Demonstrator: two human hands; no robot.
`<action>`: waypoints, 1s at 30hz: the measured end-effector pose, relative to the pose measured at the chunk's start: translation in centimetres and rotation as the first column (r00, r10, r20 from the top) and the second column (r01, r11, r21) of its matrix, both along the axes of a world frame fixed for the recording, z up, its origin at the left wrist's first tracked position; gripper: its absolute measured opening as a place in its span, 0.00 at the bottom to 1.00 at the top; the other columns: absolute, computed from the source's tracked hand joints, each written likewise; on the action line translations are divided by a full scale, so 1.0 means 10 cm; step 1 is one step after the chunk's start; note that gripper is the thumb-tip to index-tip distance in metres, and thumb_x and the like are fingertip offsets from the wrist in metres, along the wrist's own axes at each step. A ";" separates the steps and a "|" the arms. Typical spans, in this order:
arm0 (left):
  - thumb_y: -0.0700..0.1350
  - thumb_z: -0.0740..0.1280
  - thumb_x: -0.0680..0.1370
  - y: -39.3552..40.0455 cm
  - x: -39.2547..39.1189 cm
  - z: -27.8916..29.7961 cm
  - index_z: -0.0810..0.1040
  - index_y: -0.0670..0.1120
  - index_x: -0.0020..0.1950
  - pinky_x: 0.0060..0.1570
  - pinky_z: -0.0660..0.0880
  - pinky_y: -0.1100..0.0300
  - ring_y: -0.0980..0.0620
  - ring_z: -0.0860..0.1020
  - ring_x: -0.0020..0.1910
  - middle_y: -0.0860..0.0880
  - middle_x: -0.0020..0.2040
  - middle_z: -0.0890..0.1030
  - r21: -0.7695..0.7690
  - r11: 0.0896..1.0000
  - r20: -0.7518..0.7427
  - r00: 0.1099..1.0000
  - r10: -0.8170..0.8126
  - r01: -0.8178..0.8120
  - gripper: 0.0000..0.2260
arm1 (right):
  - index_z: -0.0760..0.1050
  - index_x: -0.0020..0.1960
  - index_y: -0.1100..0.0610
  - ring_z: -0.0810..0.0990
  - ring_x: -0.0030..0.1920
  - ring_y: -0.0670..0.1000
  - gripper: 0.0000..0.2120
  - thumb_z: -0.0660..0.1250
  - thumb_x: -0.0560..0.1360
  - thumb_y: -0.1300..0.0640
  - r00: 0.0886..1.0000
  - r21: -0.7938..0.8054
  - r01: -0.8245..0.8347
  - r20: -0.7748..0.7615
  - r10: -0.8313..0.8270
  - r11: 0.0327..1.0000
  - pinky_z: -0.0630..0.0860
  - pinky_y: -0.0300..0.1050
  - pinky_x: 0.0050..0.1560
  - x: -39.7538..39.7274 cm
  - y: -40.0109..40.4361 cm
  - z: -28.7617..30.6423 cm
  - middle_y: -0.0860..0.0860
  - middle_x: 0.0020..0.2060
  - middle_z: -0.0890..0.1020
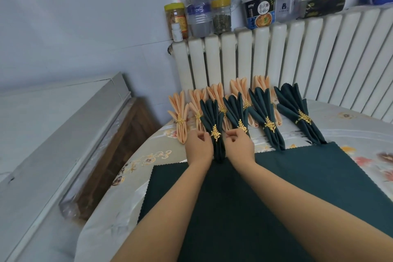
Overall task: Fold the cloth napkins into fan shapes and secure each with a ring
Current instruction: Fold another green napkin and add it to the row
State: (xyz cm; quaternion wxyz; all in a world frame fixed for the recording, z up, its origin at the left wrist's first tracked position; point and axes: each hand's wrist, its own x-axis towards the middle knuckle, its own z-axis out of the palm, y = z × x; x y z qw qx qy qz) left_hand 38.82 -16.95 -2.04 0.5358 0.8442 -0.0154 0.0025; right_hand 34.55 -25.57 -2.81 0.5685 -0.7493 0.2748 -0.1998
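Left to do: a flat green napkin (276, 187) lies unfolded at the bench's (119, 215) near edge.
Grip: left hand (198, 148) and right hand (240, 144), fingers loosely curled, flank the newest ringed green fan (213, 130); whether touching it, unclear.
Done: nine ringed fans line the far edge.

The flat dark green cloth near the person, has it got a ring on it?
No, the flat green cloth lies spread out on the table, unfolded and ringless.
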 end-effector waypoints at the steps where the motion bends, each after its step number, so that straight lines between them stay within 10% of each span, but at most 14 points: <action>1: 0.45 0.60 0.80 0.06 -0.10 0.04 0.74 0.46 0.50 0.37 0.67 0.61 0.55 0.73 0.40 0.53 0.41 0.75 0.028 0.999 0.024 0.999 -0.029 0.029 0.05 | 0.73 0.55 0.55 0.76 0.47 0.49 0.08 0.59 0.77 0.62 1.000 -0.009 -0.017 0.001 0.017 1.000 0.68 0.36 0.37 -0.12 0.01 0.02 0.50 0.49 0.78; 19: 0.48 0.62 0.79 1.32 -2.88 0.11 0.78 0.52 0.52 0.52 0.74 0.62 0.59 0.74 0.49 0.55 0.50 0.75 0.557 0.699 -0.027 0.851 -0.524 0.448 0.07 | 0.76 0.50 0.47 0.77 0.49 0.37 0.14 0.61 0.75 0.65 0.956 -0.298 -0.293 -0.106 0.273 0.909 0.69 0.25 0.45 -3.08 0.40 0.06 0.39 0.46 0.80; 25: 0.57 0.65 0.77 1.75 -3.71 0.05 0.76 0.58 0.57 0.65 0.64 0.60 0.57 0.66 0.62 0.59 0.60 0.69 0.582 0.601 -0.138 0.795 -0.590 0.547 0.10 | 0.80 0.50 0.46 0.74 0.54 0.41 0.07 0.65 0.74 0.54 0.842 -0.603 -0.532 -0.300 0.449 0.595 0.71 0.39 0.56 -4.06 0.41 -0.14 0.39 0.50 0.80; 30: 0.57 0.66 0.76 1.89 -4.03 -0.04 0.74 0.61 0.64 0.69 0.52 0.59 0.58 0.59 0.70 0.58 0.69 0.65 0.602 0.593 -0.096 0.786 -0.611 0.534 0.16 | 0.76 0.55 0.36 0.61 0.64 0.33 0.21 0.59 0.67 0.30 0.752 -0.592 -0.638 -0.339 0.566 0.492 0.51 0.28 0.63 -4.49 0.33 -0.20 0.30 0.61 0.68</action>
